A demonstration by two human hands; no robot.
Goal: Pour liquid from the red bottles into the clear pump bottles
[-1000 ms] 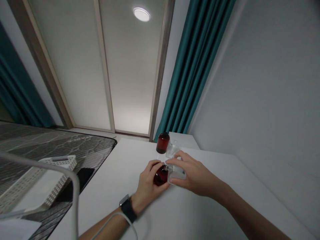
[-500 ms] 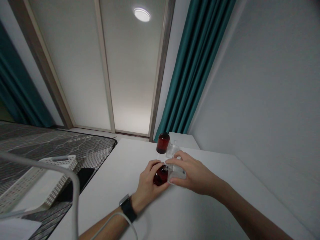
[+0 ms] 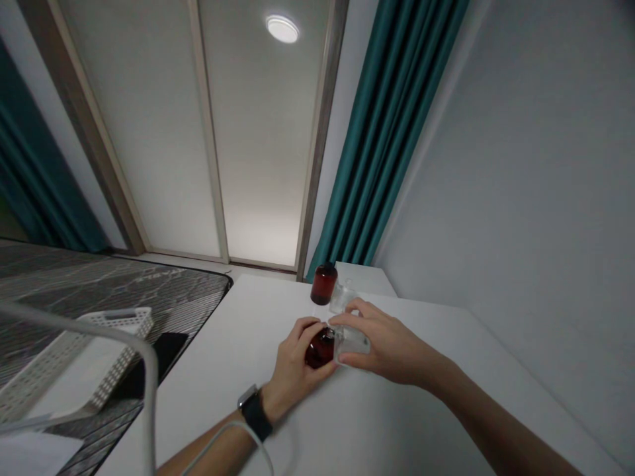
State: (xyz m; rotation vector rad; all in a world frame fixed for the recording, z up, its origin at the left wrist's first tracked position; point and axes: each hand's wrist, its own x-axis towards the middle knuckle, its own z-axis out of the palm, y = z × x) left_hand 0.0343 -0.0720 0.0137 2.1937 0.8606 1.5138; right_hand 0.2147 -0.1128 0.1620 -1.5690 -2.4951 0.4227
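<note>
On the white table (image 3: pixel 248 330) my left hand (image 3: pixel 292 367) is wrapped round a small dark red bottle (image 3: pixel 319 348). My right hand (image 3: pixel 384 347) grips a clear plastic container (image 3: pixel 353 340) pressed against that bottle's right side. Both hands meet at the table's middle. Behind them a second dark red bottle (image 3: pixel 323 283) stands upright, with a small clear bottle (image 3: pixel 341 297) beside it on its right. A dark watch (image 3: pixel 254 411) is on my left wrist.
A white perforated basket (image 3: pixel 74 363) lies on a grey patterned mattress (image 3: pixel 99 291) to the left. A curved white tube (image 3: pixel 124 357) crosses the lower left. Teal curtains (image 3: pixel 387 132) and a grey wall stand behind the table; a white cable runs along my left forearm.
</note>
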